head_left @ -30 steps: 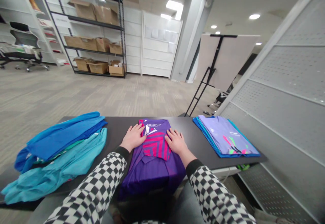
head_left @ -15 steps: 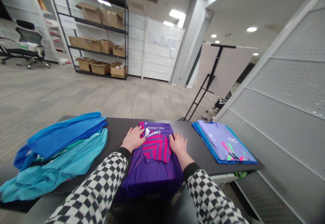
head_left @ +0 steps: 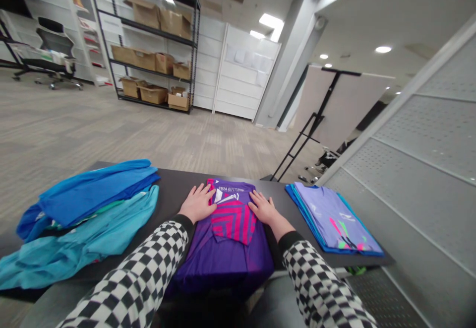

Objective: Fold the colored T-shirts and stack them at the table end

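Note:
A purple T-shirt (head_left: 230,258) with a pink striped print lies in front of me, its top part folded over on the dark table (head_left: 174,184) and its lower part draping over the near edge. My left hand (head_left: 199,203) rests on the left side of the folded part, fingers stretched out. On the right side lies my right hand (head_left: 265,208), palm down with its fingers spread on the cloth. White lettering with "2024" shows between the hands.
On the left lie loose blue shirts (head_left: 89,194) and a crumpled teal shirt (head_left: 92,241). A stack of folded shirts (head_left: 327,214), lavender on top, sits at the right. Beyond stand an easel board (head_left: 342,104), a perforated panel (head_left: 427,169) and a shelf with boxes (head_left: 159,40).
The camera view has turned slightly, shifting the background to the right. Both hands stay on the purple T-shirt; the right hand now lies more slanted across its edge.

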### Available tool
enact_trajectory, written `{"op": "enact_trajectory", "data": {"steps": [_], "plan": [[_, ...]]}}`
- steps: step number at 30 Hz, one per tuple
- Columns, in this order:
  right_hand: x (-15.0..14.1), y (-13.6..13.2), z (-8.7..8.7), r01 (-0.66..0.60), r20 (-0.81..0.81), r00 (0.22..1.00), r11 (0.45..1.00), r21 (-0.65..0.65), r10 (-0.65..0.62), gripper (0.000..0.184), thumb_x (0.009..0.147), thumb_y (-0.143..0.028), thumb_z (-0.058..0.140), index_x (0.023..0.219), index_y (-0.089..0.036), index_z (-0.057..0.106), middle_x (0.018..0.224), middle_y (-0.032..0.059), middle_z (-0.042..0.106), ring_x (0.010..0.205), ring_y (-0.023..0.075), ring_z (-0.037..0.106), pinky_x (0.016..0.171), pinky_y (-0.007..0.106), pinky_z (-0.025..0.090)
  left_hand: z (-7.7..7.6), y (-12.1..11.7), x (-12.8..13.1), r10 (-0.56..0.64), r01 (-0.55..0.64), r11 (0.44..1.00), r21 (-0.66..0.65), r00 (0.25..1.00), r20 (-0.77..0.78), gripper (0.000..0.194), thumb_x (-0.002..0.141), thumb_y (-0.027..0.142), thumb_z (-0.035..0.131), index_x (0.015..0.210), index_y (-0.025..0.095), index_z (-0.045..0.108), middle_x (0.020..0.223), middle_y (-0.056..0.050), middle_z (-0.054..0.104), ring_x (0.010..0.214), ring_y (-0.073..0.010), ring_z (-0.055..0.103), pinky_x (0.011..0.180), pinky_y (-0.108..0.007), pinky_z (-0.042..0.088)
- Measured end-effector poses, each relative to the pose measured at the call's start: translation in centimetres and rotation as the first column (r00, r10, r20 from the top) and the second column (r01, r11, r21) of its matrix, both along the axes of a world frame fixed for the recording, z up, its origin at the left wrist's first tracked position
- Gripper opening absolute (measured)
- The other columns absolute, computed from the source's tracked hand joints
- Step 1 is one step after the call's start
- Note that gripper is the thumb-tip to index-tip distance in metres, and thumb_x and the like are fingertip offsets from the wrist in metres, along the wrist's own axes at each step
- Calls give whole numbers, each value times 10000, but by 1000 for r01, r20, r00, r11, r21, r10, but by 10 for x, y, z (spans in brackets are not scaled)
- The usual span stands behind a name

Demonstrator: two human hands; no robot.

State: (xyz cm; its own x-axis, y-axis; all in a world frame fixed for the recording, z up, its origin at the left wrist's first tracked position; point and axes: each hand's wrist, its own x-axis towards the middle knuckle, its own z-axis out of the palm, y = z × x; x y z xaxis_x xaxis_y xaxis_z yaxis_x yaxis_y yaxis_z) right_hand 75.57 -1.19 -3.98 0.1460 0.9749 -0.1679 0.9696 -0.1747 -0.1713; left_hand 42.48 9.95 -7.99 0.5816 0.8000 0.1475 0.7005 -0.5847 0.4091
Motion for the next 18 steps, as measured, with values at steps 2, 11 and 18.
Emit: {"op": "enact_trajectory", "data": {"steps": [2,11,18], "plan": [[4,-3,-3,5,4,1000,1000,6,-5,663,1182,-548,351,1811,-346,296,1886,69,228,1756,308,187,1369,712,108,-1,0,0,-2,2,1000,1,1000,14,710,990,564,633,1665,354,577,1816,-65,426,1719,-390,292,1404,-613,152],[-9,3,-3,-42,14,999,998,37,42,767,1141,-656,404,1819,-315,293,1893,73,189,1765,378,92,1377,704,47,-6,1,0,-25,26,999,35,1000,-17,836,994,728,578,1718,318,502,1855,-113,333,1731,-406,255,1399,-621,133],[-23,10,-6,-58,-39,997,998,38,60,934,1102,-767,405,1837,-221,217,1902,109,102,1769,359,80,1399,632,45,-3,0,1,9,-7,1000,25,998,-66,881,1000,687,569,1741,224,455,1853,-159,321,1744,-390,223,1409,-587,135]]}}
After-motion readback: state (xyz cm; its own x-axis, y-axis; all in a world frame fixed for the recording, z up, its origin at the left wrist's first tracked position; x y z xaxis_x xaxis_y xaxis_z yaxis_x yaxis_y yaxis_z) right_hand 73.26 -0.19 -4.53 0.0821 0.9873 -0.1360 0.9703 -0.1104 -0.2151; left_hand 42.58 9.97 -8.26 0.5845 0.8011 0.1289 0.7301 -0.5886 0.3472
